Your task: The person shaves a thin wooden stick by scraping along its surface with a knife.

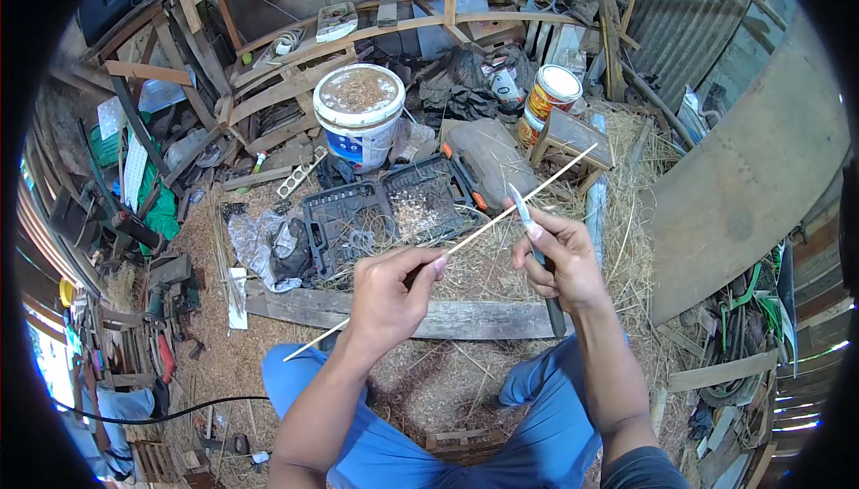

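Note:
A thin, pale wooden stick [480, 231] runs slantwise in front of me, from above my left knee up to the right. My left hand [391, 297] pinches it near its middle between thumb and fingers. In my right hand [565, 261] is a knife [522, 206] with a dark handle, its fingers wrapped round it. The blade points up and lies against the stick, beyond my left hand. Whether the edge is biting into the wood cannot be made out.
An open tool case [344, 222] with shavings in it lies ahead, beside a closed grey case [490, 162]. Behind stand a white bucket [360, 136] and stacked paint cans [553, 91]. A wooden plank [465, 320] crosses before my knees. A large board [752, 176] leans at right.

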A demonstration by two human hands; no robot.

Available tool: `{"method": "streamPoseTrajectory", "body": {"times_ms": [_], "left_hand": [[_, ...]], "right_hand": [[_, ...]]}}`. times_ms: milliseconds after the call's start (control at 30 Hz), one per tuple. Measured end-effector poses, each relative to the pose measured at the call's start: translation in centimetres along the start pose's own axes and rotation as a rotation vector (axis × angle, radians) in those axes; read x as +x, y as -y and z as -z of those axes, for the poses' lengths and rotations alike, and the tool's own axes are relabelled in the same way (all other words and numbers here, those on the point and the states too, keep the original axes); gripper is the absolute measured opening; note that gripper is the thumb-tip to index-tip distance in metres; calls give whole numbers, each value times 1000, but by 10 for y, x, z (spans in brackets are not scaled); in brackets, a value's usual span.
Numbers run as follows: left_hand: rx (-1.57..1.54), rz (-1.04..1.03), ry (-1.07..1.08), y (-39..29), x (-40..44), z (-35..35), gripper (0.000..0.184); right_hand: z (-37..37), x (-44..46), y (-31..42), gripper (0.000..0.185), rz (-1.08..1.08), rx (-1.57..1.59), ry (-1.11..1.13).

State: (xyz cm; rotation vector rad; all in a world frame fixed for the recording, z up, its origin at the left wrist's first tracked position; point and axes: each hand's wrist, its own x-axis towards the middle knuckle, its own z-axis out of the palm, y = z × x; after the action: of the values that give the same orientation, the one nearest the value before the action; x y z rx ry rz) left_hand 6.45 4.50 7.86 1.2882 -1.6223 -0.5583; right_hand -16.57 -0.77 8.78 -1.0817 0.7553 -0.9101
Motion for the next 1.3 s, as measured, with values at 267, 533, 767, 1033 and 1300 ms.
{"method": "streamPoseTrajectory", "body": {"times_ms": [267, 533, 767, 1033, 1300], "left_hand": [[-22, 34, -14, -1, -2, -7, 11], [70, -47, -68, 0, -6, -5, 10], [51, -92, -102, -1, -6, -11, 10], [91, -78, -100, 1, -9, -8, 10], [109, -89, -86, 1, -9, -5, 9]], "right_hand": [[-27, -5, -17, 38, -184, 29, 228], [-2, 0, -6, 35, -88, 46, 125], [-20, -4, -13, 40, -186, 48, 217], [-3, -3, -9, 39, -58, 75, 91], [11, -2, 4, 38, 1, 44, 46]]}}
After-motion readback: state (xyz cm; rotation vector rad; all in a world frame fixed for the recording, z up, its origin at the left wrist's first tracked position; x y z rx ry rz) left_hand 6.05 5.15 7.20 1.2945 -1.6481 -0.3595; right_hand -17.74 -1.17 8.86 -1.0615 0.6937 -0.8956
